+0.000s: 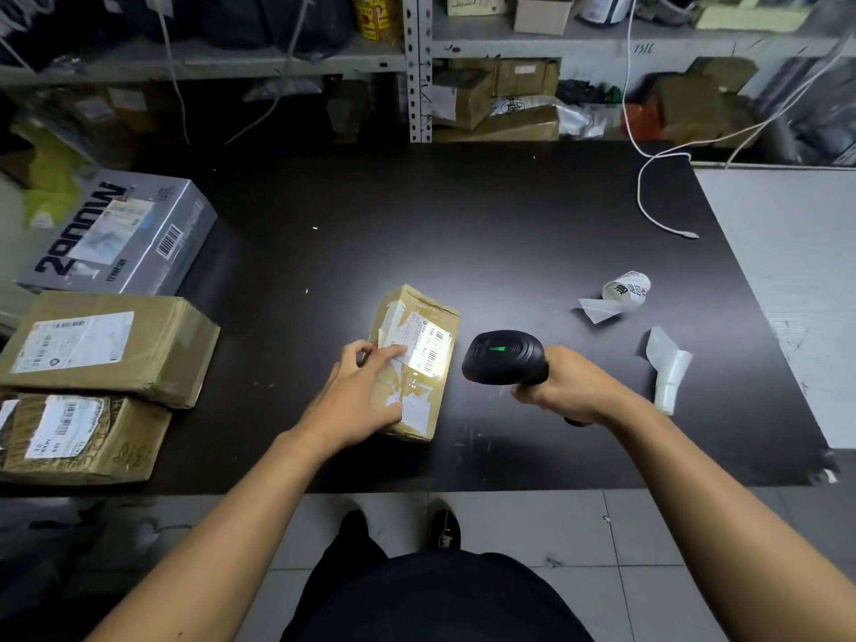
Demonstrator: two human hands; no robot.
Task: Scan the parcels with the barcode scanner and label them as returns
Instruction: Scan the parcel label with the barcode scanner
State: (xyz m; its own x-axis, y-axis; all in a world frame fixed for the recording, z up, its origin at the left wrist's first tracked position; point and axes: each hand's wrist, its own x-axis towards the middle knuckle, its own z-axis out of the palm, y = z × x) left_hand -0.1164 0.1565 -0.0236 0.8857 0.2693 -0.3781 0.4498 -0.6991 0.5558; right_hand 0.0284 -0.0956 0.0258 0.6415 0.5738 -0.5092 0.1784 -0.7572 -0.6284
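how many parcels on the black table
4: a small brown parcel under the left hand, mid-table; a grey box at far left; two brown parcels near left. Shelf boxes not counted; more may lie out of view.

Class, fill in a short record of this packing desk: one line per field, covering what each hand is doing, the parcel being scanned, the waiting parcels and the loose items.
left hand: left hand rests on the small parcel, fingers on its label
right hand: right hand grips the scanner, aimed at the label
scanner light: green, with a glow on the label
waiting parcels: two brown boxes and a grey box at the desk's left edge
loose items: label roll, backing strip, white cable
surface: black desk
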